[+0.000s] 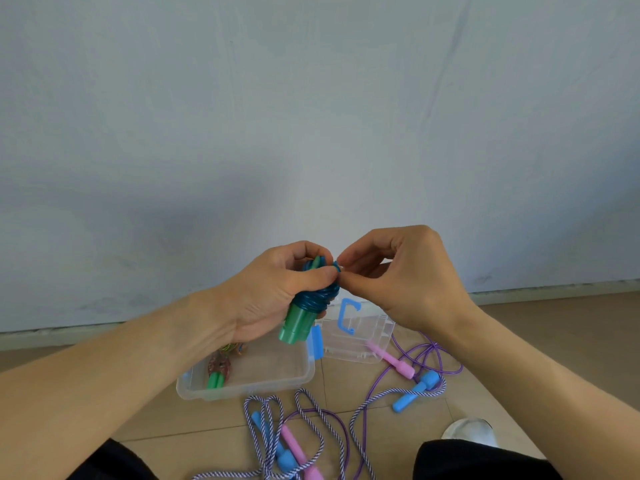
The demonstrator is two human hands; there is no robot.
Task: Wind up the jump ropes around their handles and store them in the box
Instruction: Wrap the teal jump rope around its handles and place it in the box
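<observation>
Striped and purple ropes (311, 420) lie loose on the floor at six o'clock. Above the clear plastic box (249, 379), the left hand (273, 292) grips green paired handles wound with blue cord (313, 299); the right hand (405, 278) pinches the cord's end at three o'clock. Tuck it snugly under a coil, keeping tension.

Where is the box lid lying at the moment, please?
In the head view the clear lid lies on the floor just right of the open box, below the right hand.

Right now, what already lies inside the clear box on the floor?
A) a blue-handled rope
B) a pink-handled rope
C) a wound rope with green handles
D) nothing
C: in the clear box lies a wound rope with green handles; the pink-handled and blue-handled ropes lie loose on the floor outside it.
</observation>
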